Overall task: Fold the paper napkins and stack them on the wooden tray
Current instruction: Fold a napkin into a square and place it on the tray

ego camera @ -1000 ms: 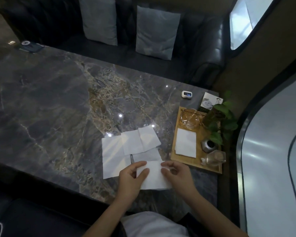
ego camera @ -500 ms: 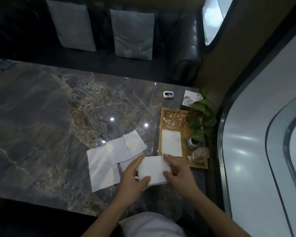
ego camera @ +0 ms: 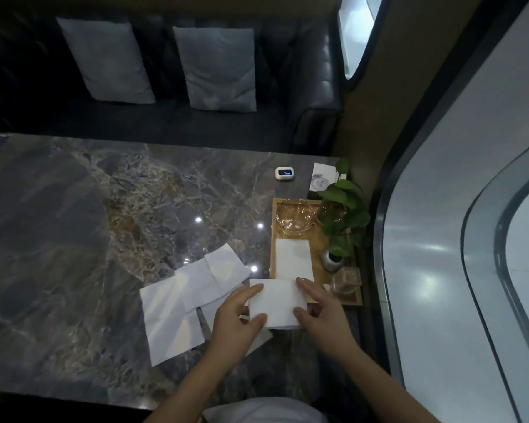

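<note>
Currently two bare hands share one folded napkin (ego camera: 278, 302): left hand (ego camera: 234, 320) pinches its left edge, thumb on top near the lower corner, fingers at the upper edge; right hand (ego camera: 321, 309) pinches the right edge the same way. Both grips closed on the paper. It is held over the near-right part of the marble table (ego camera: 74, 239), its far edge just at the near rim of the wooden tray (ego camera: 273, 239).

Counts: one folded napkin on the tray (ego camera: 293, 259), lying flat mid-tray, just beyond the held one. Loose unfolded napkins (ego camera: 193, 288) on the table left of the hands, overlapping; at least three sheets, exact number unclear, some hidden under the left hand. Two grey cushions (ego camera: 217, 68) on the dark sofa behind the table.

Versus half a second ago: same two-hand pinch, napkin now flatter and squarer and nearer the tray rim; the loose sheets lie in the same arrangement; tray napkin unchanged.

Also on the tray: an amber glass dish (ego camera: 294, 218) at the far end, a small metal pot (ego camera: 332, 261), a clear glass jar (ego camera: 346, 280) at the near-right corner, a leafy plant (ego camera: 345, 209) overhanging the right side. Beyond the tray, a small white device (ego camera: 284, 173) and a white card (ego camera: 322, 177). Jar and pot crowd the tray's right half beside the stacked napkin.
</note>
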